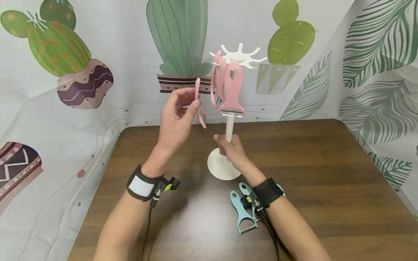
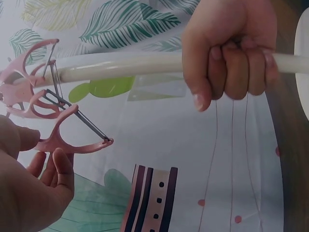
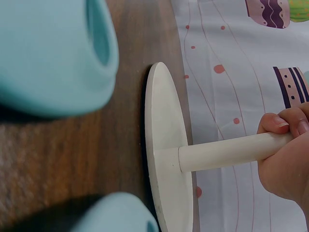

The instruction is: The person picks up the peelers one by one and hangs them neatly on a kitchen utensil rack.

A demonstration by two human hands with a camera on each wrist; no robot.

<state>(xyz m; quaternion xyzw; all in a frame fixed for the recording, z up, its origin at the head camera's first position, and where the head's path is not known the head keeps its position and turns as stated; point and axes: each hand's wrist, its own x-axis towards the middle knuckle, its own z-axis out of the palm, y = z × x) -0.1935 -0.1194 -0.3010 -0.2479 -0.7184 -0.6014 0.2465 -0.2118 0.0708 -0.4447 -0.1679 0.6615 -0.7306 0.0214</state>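
Pink peeler (image 1: pixel 197 88) is held approx. upright in L hand (image 1: pixel 176 117), near white stand (image 1: pixel 230 126); stand, w/ round base & spoked top, is gripped upright by R hand (image 1: pixel 233 149), w/ other pink peelers (image 1: pixel 232 87) hung.

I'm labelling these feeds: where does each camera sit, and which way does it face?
Head: worn on the head, forward and down at the white stand; left hand, right hand, forearms show.
Left wrist: on that wrist, toward the held pink Y-peeler; both hands show.
Right wrist: on that wrist, toward the stand's base; right hand shows.
Both wrist views share the pole.
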